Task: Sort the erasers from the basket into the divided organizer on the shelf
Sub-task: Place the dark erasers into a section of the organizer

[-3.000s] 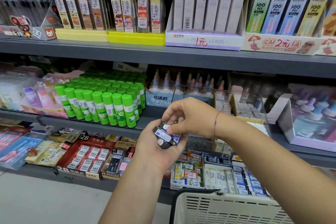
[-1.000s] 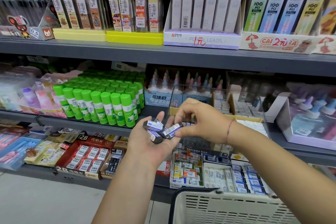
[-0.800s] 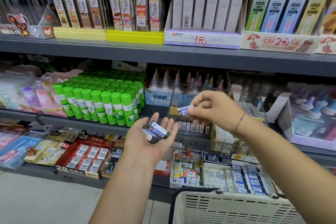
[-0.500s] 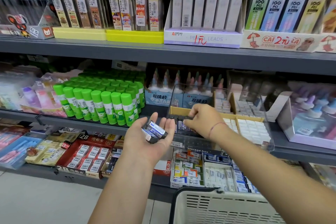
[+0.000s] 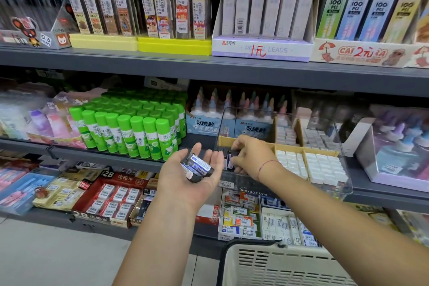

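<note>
On the middle shelf [image 5: 383, 198]: divided organizer [image 5: 241, 185], clear-walled.
Below both hands: basket [image 5: 278, 269].
Right hand [image 5: 251, 155]: fingers curled down into leftmost compartment [image 5: 224, 141], at a blue-sleeved eraser [image 5: 230, 163]; grip cannot be told.
Left hand [image 5: 192, 177]: palm up, flat, carrying erasers [image 5: 197, 167], long axes slanting across the palm.
Key relation: compartment lies just right of the left palm; right hand nearer.
</note>
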`<act>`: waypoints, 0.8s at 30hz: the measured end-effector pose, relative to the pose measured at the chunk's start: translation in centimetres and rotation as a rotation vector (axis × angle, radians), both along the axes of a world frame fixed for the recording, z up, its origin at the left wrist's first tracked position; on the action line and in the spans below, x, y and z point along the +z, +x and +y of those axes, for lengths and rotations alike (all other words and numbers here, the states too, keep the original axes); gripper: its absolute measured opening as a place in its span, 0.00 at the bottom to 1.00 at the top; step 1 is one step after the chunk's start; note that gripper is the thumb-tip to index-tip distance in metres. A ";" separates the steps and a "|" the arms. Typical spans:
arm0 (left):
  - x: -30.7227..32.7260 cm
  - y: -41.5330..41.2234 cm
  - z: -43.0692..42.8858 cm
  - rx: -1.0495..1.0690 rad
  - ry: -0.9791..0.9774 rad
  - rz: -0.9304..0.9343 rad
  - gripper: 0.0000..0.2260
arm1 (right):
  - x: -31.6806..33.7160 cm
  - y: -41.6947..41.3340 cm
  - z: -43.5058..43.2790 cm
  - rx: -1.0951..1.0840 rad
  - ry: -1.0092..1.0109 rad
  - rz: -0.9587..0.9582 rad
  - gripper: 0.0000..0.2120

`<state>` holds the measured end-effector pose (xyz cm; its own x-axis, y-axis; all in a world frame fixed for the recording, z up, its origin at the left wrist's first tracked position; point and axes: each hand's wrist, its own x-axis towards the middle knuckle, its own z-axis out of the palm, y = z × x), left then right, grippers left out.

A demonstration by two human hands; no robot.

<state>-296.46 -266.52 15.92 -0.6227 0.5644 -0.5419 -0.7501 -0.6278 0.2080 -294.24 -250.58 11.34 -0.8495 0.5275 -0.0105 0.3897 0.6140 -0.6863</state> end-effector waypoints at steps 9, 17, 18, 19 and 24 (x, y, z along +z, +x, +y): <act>0.0 0.5 0.3 -0.027 -0.017 0.016 0.14 | 0.7 -0.2 -0.4 0.055 0.192 -0.146 0.15; -0.2 0.5 0.6 -0.071 -0.016 0.016 0.14 | 1.5 1.4 -0.3 0.098 0.187 -0.155 0.05; -0.2 0.5 0.7 -0.076 -0.017 0.015 0.14 | 1.6 1.6 -0.2 0.090 0.188 -0.167 0.06; -0.2 0.5 0.7 -0.081 -0.017 0.013 0.14 | 1.8 1.8 -0.2 0.079 0.198 -0.161 0.06; -0.3 0.6 0.9 -0.105 -0.025 0.025 0.13 | 4.4 2.8 -0.9 0.061 0.212 0.218 0.03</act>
